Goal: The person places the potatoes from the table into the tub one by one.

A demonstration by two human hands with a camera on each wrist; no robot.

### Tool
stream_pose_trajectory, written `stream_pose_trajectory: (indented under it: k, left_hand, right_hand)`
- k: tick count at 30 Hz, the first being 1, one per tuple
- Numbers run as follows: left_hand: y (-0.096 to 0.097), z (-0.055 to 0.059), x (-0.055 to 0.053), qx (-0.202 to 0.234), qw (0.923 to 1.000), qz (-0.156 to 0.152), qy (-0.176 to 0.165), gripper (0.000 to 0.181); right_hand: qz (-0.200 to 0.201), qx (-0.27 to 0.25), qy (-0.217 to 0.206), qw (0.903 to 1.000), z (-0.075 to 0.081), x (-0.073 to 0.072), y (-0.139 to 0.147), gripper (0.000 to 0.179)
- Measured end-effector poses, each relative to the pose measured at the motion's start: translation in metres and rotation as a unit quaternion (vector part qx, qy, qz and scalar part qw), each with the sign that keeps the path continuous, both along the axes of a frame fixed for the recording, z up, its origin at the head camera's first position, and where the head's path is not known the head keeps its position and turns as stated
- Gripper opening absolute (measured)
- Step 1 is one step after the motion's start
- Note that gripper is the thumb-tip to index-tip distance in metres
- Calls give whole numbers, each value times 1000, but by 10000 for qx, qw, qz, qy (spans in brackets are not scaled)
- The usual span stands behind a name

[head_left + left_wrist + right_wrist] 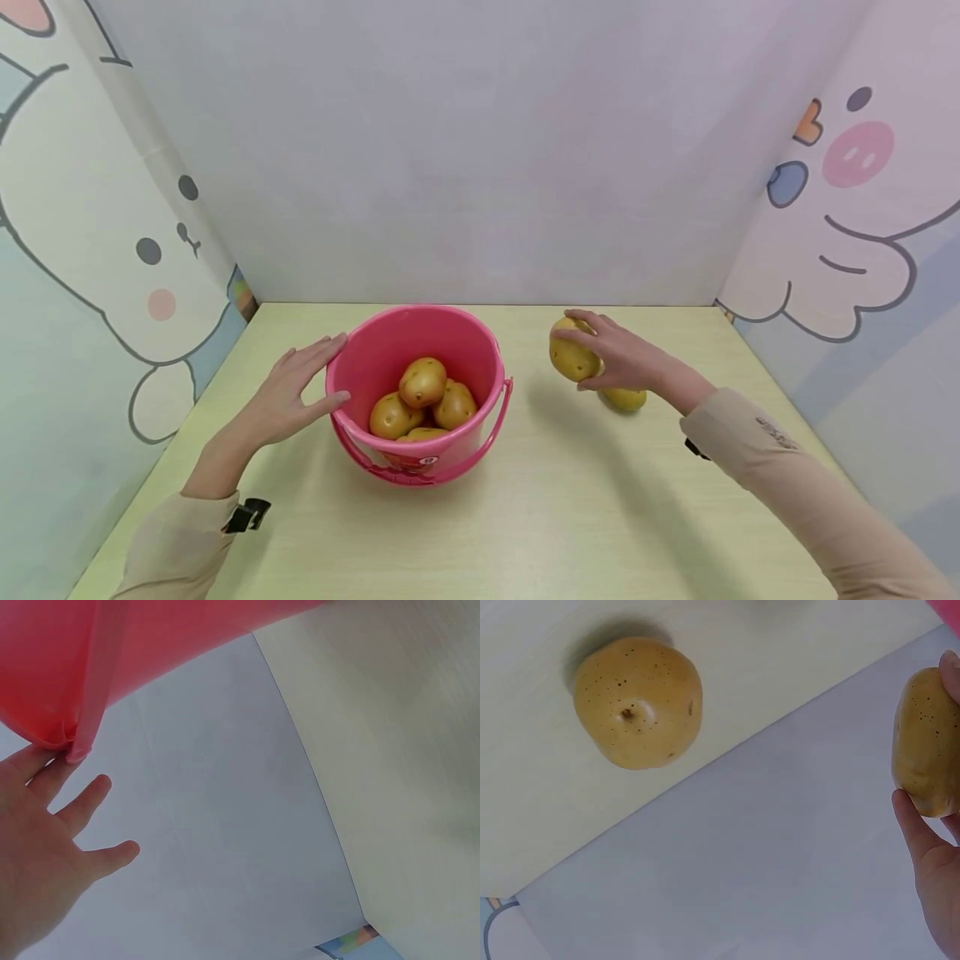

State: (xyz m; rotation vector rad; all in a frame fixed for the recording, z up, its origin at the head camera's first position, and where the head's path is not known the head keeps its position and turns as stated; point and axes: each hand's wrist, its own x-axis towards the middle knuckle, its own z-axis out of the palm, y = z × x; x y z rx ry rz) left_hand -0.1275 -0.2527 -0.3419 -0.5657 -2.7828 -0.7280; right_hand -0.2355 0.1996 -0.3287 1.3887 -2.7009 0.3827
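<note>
My right hand [618,354] grips a yellow-brown potato [572,354] between thumb and fingers, raised over the table to the right of the bucket. The same potato [926,742] appears at the right edge of the right wrist view. Behind that hand, another potato [639,703] lies on the table, partly hidden in the head view. My left hand [288,396] touches the left rim of a pink bucket [401,325], its fingers extended and spread. In the left wrist view, fingertips meet the rim beside the handle joint. Several potatoes [423,382] sit inside the bucket.
The pink handle [498,425] hangs down around the bucket's front. The pale wooden table [525,517] ends at a plain back wall [480,167]. Side walls with cartoon animals [75,208] stand at left and right.
</note>
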Motion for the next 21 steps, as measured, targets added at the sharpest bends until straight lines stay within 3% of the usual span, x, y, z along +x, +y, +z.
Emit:
stream_pose_trajectory:
  k: [21]
  left_hand:
    - [0, 1, 0, -47, 10000, 12, -15, 75]
  right_hand:
    - [471, 116, 434, 9979, 40, 23, -16, 76]
